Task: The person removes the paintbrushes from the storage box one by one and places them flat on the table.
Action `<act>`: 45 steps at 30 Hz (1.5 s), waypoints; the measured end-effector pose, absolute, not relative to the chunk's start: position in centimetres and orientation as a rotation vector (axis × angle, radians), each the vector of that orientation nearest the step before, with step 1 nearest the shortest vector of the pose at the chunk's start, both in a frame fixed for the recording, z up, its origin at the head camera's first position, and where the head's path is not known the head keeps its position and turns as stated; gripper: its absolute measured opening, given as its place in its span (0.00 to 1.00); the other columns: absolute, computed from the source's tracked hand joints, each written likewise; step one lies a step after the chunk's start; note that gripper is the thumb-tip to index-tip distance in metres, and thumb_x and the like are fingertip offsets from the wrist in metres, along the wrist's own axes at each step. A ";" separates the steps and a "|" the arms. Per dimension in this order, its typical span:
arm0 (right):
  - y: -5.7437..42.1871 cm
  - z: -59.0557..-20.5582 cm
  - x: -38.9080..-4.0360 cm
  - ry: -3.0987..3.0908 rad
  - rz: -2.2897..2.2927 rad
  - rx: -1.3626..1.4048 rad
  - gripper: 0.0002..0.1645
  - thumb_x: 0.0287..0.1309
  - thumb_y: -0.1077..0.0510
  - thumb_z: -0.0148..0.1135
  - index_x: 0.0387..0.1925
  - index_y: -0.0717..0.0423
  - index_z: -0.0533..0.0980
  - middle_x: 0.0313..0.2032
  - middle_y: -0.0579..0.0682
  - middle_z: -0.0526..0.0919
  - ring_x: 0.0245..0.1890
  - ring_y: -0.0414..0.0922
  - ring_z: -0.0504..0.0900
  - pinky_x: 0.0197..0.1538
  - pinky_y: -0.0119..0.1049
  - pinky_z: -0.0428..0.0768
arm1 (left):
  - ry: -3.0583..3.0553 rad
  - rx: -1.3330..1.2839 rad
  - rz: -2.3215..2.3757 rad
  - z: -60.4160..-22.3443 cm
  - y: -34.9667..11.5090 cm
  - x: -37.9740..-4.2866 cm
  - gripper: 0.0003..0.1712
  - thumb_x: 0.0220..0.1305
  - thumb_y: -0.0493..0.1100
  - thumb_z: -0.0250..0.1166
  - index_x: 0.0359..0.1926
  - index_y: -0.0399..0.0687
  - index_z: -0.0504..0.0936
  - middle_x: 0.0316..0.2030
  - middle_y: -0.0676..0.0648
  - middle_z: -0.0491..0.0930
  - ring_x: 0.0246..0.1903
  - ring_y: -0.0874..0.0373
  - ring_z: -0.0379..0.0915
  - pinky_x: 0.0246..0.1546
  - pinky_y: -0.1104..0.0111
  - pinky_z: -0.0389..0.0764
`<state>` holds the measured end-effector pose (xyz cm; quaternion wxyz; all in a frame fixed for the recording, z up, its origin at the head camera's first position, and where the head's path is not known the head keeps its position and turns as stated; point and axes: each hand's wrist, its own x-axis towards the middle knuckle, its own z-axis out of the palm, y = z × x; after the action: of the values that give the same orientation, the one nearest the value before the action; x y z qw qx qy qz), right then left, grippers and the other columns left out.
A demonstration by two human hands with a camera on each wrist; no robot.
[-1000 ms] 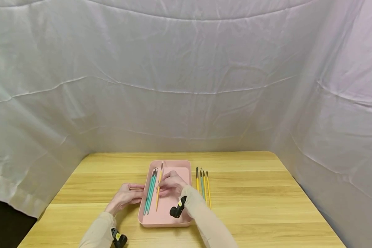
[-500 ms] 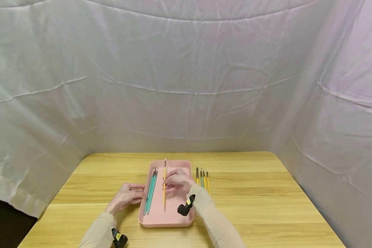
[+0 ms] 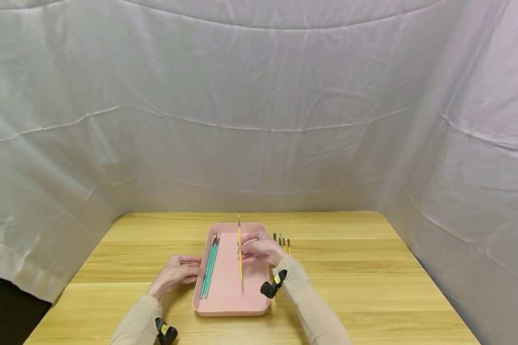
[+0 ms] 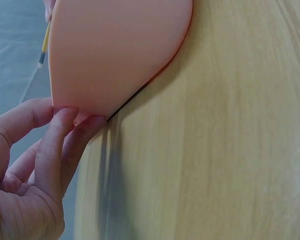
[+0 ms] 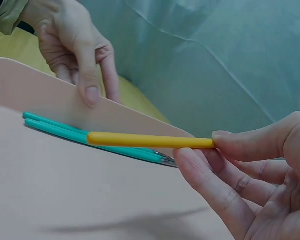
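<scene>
My right hand (image 3: 261, 248) pinches a yellow paintbrush (image 3: 241, 269) between thumb and fingers, raised over the pink tray (image 3: 224, 306). Its bristles point toward the far end; below it, a shadow falls on the tray floor in the right wrist view. Two teal paintbrushes (image 5: 65, 131) lie side by side in the tray along its left wall. My left hand (image 3: 177, 274) holds that wall from outside. In the right wrist view, the left thumb hooks over the rim, while the left wrist view has the fingers (image 4: 55, 150) against the outer face.
Right of the tray, several more paintbrushes (image 3: 289, 247) lie in a row on the wooden table (image 3: 371, 287), partly covered by my right hand and sleeve. Pale grey cloth (image 3: 259, 158) hangs around the table's back and sides.
My right hand has lifted the yellow paintbrush and carried it rightward, away from the teal ones, turning it straighter. The left hand and the tray have stayed put.
</scene>
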<state>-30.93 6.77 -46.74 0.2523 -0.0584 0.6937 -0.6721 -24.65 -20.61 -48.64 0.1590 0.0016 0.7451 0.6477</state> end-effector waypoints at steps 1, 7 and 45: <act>7.0 -46.8 -31.0 1.879 -1.834 -0.158 0.15 0.62 0.70 0.61 0.49 0.72 0.75 0.29 0.50 0.84 0.27 0.42 0.85 0.43 0.40 0.90 | 2.130 0.002 1.852 -48.6 -20.6 -24.6 0.31 0.60 0.31 0.69 0.61 0.18 0.71 0.42 0.36 0.89 0.32 0.64 0.85 0.32 0.75 0.87; 8.8 -46.9 -31.0 1.834 -1.879 -0.168 0.17 0.63 0.71 0.59 0.52 0.74 0.72 0.29 0.50 0.83 0.27 0.42 0.84 0.40 0.37 0.90 | 2.132 -0.006 1.850 -48.6 -20.6 -24.5 0.31 0.60 0.31 0.69 0.61 0.18 0.71 0.42 0.36 0.89 0.33 0.64 0.85 0.32 0.74 0.87; 18.5 -49.9 -29.5 1.882 -1.961 -0.053 0.05 0.64 0.68 0.61 0.41 0.65 0.75 0.28 0.48 0.85 0.26 0.40 0.83 0.32 0.31 0.88 | 2.132 -0.024 1.851 -48.8 -20.6 -24.7 0.31 0.60 0.32 0.70 0.61 0.18 0.72 0.42 0.37 0.89 0.32 0.63 0.85 0.33 0.74 0.88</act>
<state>-29.55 18.54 -49.90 0.2101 -0.0190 0.6768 -0.7053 -24.72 -20.56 -48.77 0.1584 -0.0084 0.7456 0.6473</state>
